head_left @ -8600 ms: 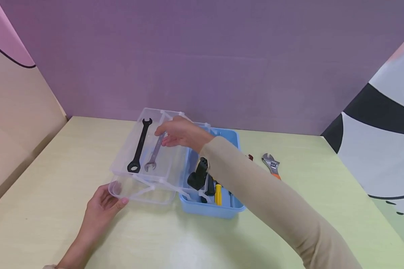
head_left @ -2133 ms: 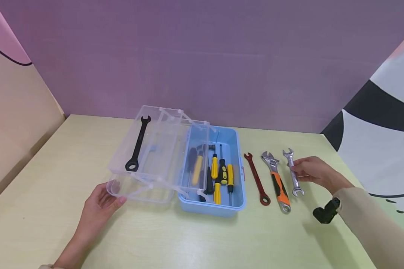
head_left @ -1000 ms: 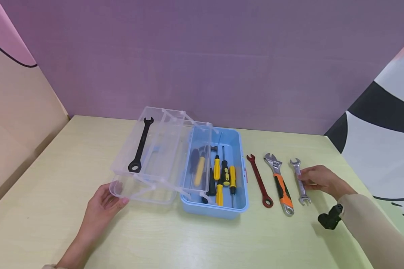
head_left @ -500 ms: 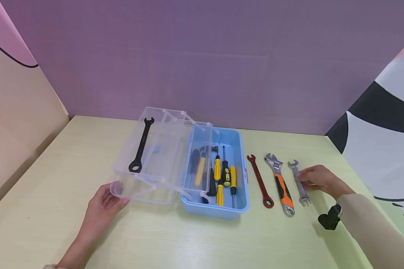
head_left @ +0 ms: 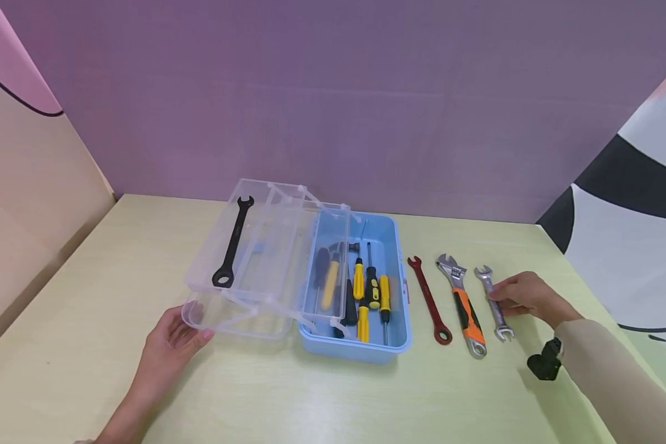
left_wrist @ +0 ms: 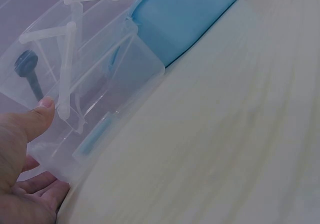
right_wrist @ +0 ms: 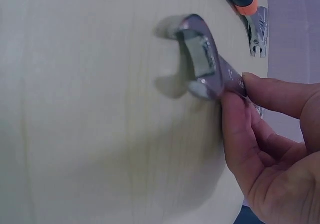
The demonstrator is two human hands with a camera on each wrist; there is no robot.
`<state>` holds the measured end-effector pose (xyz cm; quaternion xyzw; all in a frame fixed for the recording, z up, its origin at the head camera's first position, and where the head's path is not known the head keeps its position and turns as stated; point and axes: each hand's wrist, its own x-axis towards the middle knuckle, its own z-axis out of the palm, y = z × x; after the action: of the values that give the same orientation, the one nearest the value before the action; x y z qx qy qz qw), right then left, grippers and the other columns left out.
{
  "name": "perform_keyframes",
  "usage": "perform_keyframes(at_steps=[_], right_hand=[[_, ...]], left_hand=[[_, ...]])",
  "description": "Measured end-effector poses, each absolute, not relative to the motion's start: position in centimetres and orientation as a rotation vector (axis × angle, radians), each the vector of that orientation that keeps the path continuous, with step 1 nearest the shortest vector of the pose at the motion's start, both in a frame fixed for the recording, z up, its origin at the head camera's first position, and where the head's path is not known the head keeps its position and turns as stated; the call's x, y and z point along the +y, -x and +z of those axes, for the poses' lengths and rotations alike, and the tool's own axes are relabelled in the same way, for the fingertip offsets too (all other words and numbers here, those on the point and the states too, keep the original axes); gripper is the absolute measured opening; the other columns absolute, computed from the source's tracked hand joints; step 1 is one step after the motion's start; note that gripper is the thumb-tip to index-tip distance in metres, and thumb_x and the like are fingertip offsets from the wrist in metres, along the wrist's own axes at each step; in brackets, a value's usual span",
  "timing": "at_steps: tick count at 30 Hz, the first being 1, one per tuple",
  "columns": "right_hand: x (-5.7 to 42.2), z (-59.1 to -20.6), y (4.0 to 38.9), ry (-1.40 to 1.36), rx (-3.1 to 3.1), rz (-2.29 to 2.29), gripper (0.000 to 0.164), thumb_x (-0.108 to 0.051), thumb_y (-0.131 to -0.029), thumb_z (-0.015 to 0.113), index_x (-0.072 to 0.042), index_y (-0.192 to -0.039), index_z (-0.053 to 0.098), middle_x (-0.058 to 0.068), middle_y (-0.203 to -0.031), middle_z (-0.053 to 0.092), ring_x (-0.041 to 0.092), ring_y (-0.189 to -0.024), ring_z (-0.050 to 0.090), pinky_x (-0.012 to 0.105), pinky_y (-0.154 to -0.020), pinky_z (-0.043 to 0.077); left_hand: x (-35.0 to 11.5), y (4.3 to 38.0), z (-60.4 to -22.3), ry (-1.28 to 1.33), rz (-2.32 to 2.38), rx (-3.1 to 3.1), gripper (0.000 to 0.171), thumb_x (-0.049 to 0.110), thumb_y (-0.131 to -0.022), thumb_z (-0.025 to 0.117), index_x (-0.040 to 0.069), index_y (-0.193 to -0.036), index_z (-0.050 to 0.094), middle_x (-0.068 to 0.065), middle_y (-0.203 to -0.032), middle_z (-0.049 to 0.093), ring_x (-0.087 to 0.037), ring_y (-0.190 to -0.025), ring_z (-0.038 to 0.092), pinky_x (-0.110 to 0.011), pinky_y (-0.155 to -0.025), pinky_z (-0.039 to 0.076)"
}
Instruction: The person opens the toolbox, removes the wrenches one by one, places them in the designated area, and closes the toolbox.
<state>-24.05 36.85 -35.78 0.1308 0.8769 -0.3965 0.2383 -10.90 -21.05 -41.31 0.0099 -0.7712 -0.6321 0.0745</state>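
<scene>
At the right of the head view my right hand point(head_left: 527, 297) pinches the silver double open-ended wrench point(head_left: 494, 305) by its shaft. In the right wrist view the wrench's near jaw end point(right_wrist: 202, 59) sticks out past the thumb and fingers, its shadow beside it on the table. My left hand point(head_left: 172, 339) grips the front left corner of the toolbox's clear lid point(head_left: 200, 314), thumb and fingers on either side of it. A black combination wrench point(head_left: 233, 243) lies in the clear upper tray point(head_left: 274, 240). Left of my right hand lie an orange-handled adjustable wrench point(head_left: 463, 308) and a red combination wrench point(head_left: 430, 302).
The light blue toolbox point(head_left: 355, 353) stands open mid-table, its clear trays spread out to the left. Inside lie several screwdrivers point(head_left: 385, 296) and a yellow-handled hammer point(head_left: 330, 285). A purple wall point(head_left: 333, 111) borders the back of the pale wooden table point(head_left: 255, 394).
The silver wrench has come from the clear tray to the right of the adjustable wrench, carried by my right hand. It has lately shifted only slightly. My left hand has stayed at the lid corner.
</scene>
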Motion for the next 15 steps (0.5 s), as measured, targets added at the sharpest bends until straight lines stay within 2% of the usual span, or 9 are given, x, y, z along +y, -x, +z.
perform_keyframes(at_steps=[15], right_hand=[[36.82,-35.82,24.18,-0.396,2.428,-1.046,0.045,-0.014,-0.089,0.068,0.017,-0.117,0.051,-0.001,-0.078,0.062,0.012,-0.070,0.059,0.026,-0.068,0.060]], left_hand=[[-21.00,10.73,-41.16,-0.010,-1.899,-2.311,0.052,0.002,-0.088,0.066,-0.012,-0.129,0.038,-0.034,-0.135,0.044,0.021,-0.101,0.048,0.000,-0.089,0.043]])
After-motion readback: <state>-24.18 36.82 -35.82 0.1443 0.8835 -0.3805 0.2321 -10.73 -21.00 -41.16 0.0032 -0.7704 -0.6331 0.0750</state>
